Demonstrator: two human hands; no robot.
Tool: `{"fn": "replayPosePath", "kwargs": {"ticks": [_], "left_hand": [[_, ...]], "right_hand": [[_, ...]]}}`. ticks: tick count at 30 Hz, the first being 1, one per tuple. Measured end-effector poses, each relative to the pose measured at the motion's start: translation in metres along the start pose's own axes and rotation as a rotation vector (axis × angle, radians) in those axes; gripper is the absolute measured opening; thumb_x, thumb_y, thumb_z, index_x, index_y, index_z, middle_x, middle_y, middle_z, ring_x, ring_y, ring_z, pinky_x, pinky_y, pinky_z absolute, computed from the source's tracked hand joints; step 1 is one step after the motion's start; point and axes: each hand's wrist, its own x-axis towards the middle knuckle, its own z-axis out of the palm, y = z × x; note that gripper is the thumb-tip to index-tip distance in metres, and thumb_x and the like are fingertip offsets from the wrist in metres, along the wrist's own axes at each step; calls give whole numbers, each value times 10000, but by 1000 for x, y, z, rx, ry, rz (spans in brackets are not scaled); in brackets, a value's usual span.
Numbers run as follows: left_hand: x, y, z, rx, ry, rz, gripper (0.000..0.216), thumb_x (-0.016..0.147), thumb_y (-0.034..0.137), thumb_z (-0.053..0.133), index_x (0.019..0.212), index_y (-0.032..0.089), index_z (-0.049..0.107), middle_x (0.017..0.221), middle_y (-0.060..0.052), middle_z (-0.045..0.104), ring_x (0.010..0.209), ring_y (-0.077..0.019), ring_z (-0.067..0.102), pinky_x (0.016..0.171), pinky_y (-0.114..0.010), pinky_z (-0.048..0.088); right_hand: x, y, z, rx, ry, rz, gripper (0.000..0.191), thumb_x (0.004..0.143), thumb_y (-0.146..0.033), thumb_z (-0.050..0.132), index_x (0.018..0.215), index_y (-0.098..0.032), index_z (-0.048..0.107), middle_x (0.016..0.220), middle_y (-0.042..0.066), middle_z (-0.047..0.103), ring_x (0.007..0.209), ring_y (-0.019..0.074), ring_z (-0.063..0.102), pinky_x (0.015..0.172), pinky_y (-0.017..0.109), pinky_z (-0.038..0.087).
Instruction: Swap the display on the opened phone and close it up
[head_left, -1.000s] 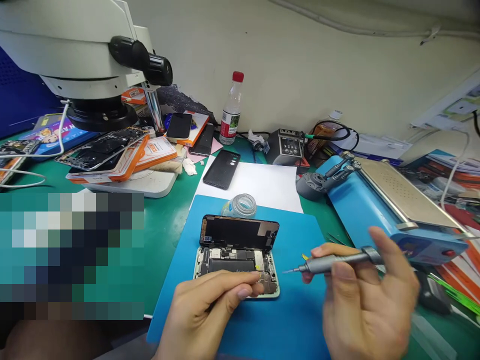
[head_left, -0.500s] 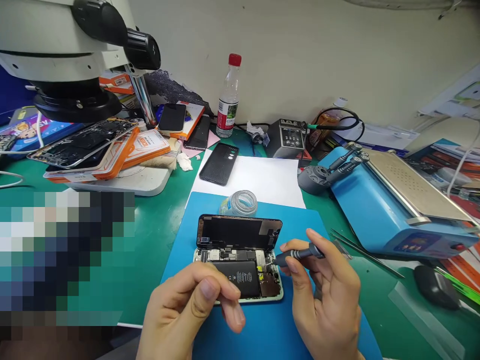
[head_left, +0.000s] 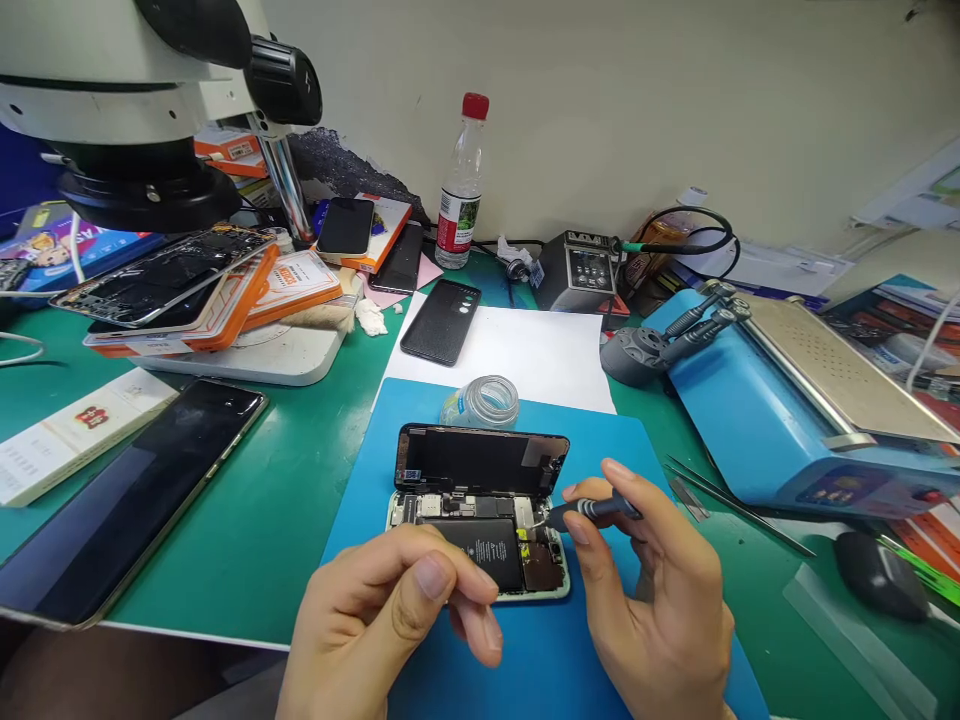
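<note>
An opened smartphone (head_left: 487,550) lies on a blue mat (head_left: 600,440), its battery and circuit parts exposed. Its screen (head_left: 472,462) is tipped up along the far side and leans near a glass jar (head_left: 491,402). My right hand (head_left: 660,590) grips a dark grey screwdriver (head_left: 592,510) between thumb and fingers, its thin tip at the phone's inner parts, upper right of the battery. Over the phone's near left corner hovers my left hand (head_left: 397,610), fingers curled and thumb pressed to the index finger. Whatever lies between them, if anything, is hidden.
Tweezers (head_left: 742,505) and a black mouse (head_left: 879,575) lie to the right, by a blue heating plate machine (head_left: 780,440). A large phone (head_left: 142,490) and a white box (head_left: 82,430) lie left, below a microscope (head_left: 150,130). A bottle (head_left: 459,190) stands behind.
Both hands shift very slightly to the right within the view, which has tilted a little. The screwdriver stays in my right hand with its tip at the phone. The pixelated patch at left is gone.
</note>
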Motion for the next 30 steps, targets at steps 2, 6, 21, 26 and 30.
{"fn": "replayPosePath", "kwargs": {"ticks": [2,6,21,26,30], "left_hand": [[-1,1,5,3,61,-13,380,984,565,837,828,221,881,696,-31,764,698,-142,744,714,-193,589],[0,-2,6,11,73,-10,403,930,601,875,797,221,882,666,-35,750,659,-136,730,679,-187,578],[-1,-5,4,73,62,-10,403,947,611,855,826,228,891,678,-36,756,679,-136,728,698,-185,571],[-1,-5,4,84,63,-1,393,954,604,850,814,239,888,686,-35,760,688,-139,728,698,-190,578],[-1,-5,4,83,55,8,373,967,585,845,819,246,891,691,-30,764,691,-134,734,700,-183,579]], "right_hand": [[0,0,0,9,1,32,653,1155,-12,652,1730,-250,454,1332,98,676,1167,176,712,1011,268,647],[0,-3,-1,44,-2,117,570,1203,-91,620,1717,-279,462,1292,74,685,1131,148,721,978,212,653],[0,-3,0,52,0,128,547,1207,-107,620,1704,-287,475,1291,66,689,1162,137,722,992,187,643],[0,-4,-1,57,10,133,560,1199,-94,619,1700,-307,486,1279,52,689,1132,127,727,974,178,647],[0,-4,-1,47,4,136,574,1190,-89,633,1700,-310,490,1277,57,692,1129,140,733,961,192,659]]}}
